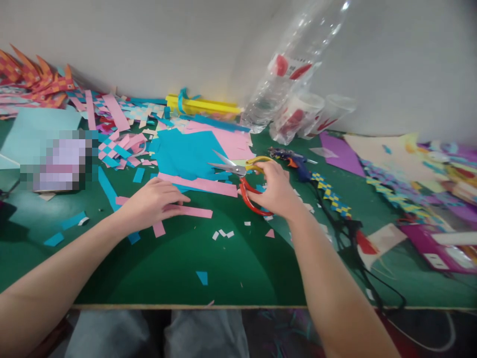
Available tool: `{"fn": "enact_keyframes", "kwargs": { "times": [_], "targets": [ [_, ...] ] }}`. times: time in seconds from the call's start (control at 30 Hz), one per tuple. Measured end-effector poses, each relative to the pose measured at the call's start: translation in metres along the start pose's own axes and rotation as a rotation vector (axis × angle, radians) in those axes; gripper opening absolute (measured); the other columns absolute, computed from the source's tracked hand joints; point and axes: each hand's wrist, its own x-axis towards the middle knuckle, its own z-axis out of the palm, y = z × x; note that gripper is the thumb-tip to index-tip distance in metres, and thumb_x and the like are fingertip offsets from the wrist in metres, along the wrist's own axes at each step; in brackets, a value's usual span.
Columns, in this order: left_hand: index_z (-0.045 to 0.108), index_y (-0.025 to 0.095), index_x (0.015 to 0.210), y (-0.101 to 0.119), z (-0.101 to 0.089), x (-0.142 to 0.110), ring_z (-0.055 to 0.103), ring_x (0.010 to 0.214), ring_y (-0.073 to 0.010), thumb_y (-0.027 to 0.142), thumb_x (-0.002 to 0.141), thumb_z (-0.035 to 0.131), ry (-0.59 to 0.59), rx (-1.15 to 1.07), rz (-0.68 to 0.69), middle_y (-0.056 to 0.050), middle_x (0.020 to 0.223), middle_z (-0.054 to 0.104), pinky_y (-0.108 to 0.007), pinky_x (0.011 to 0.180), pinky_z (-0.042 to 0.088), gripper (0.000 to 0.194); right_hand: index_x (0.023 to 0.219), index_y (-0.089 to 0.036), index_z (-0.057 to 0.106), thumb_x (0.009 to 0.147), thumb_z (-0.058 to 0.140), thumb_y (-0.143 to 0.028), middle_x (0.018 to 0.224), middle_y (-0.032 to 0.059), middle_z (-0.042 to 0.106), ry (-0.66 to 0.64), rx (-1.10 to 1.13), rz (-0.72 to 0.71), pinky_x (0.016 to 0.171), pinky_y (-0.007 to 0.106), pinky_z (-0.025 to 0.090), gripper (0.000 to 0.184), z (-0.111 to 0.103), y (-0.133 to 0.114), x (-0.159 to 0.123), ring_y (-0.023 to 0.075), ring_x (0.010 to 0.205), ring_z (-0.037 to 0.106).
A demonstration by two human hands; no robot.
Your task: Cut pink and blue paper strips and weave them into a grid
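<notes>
Left hand (pixel 151 201) pinches a pink strip (pixel 197 212); right hand (pixel 278 189) grips scissors (pixel 238 170), blades parted.

Containers upper right of frame: clear plastic sleeve (pixel 261 102) leaning at the pale wall (pixel 149 44), red-printed; two clear cups (pixel 298 117) with red marks just beside its base, contents too blurred to tell. Pink strip lies mid-frame, left of centre, between left thumb and fingers, its free end pointing right, short of the right hand. Right fingers sit at the yellow and red handles; blades point left, over the right part of a blue sheet (pixel 182 151). Second pink strip (pixel 219 187) lies just above the held one, near the left fingertips.
</notes>
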Motion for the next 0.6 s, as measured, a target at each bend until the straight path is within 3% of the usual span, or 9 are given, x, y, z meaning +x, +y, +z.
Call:
{"fn": "enact_keyframes", "kwargs": {
  "times": [0.13, 0.27, 0.4, 0.5, 0.6],
  "targets": [
    [0.07, 0.024, 0.104, -0.008, -0.004, -0.001, 0.067, 0.081, -0.0183, 0.034, 0.098, 0.047, -0.002, -0.028, -0.137, -0.002, 0.094, 0.075, -0.038, 0.087, 0.041, 0.025, 0.119, -0.023, 0.047, 0.073, 0.068, -0.044, 0.126, 0.0136, 0.055, -0.03, 0.045, -0.059, 0.094, 0.051, 0.039, 0.055, -0.005, 0.002, -0.001, 0.0353, 0.113, 0.054],
    [0.068, 0.026, 0.11, -0.019, -0.009, -0.003, 0.067, 0.088, -0.0209, 0.03, 0.096, 0.047, -0.002, 0.045, -0.231, -0.003, 0.097, 0.074, -0.038, 0.085, 0.043, 0.025, 0.119, -0.024, 0.05, 0.071, 0.07, -0.041, 0.123, 0.0126, 0.056, -0.181, 0.04, -0.117, 0.1, 0.053, 0.037, 0.055, -0.014, 0.001, -0.002, 0.0366, 0.12, 0.05],
    [0.065, 0.023, 0.115, -0.018, -0.005, -0.002, 0.062, 0.106, -0.0242, 0.027, 0.098, 0.045, 0.04, 0.113, -0.141, -0.007, 0.113, 0.07, -0.04, 0.09, 0.043, 0.027, 0.112, -0.027, 0.056, 0.068, 0.072, -0.038, 0.12, 0.0089, 0.06, -0.341, 0.028, -0.123, 0.103, 0.057, 0.034, 0.048, -0.02, -0.002, -0.002, 0.0362, 0.122, 0.05],
    [0.064, 0.023, 0.119, -0.008, 0.001, 0.002, 0.061, 0.11, -0.0208, 0.023, 0.1, 0.042, 0.088, 0.031, -0.03, -0.007, 0.115, 0.069, -0.038, 0.095, 0.043, 0.029, 0.109, -0.026, 0.058, 0.067, 0.071, -0.036, 0.12, 0.0083, 0.061, -0.434, 0.049, -0.102, 0.104, 0.058, 0.034, 0.045, -0.022, -0.005, -0.002, 0.035, 0.12, 0.052],
    [0.058, 0.025, 0.129, 0.001, 0.005, 0.005, 0.056, 0.121, -0.02, 0.022, 0.1, 0.042, 0.0, -0.032, 0.017, -0.006, 0.126, 0.065, -0.039, 0.104, 0.04, 0.033, 0.11, -0.025, 0.059, 0.066, 0.071, -0.035, 0.121, 0.0092, 0.061, -0.466, 0.056, -0.065, 0.104, 0.061, 0.034, 0.047, -0.022, -0.005, -0.003, 0.0352, 0.118, 0.054]
  ]
}}
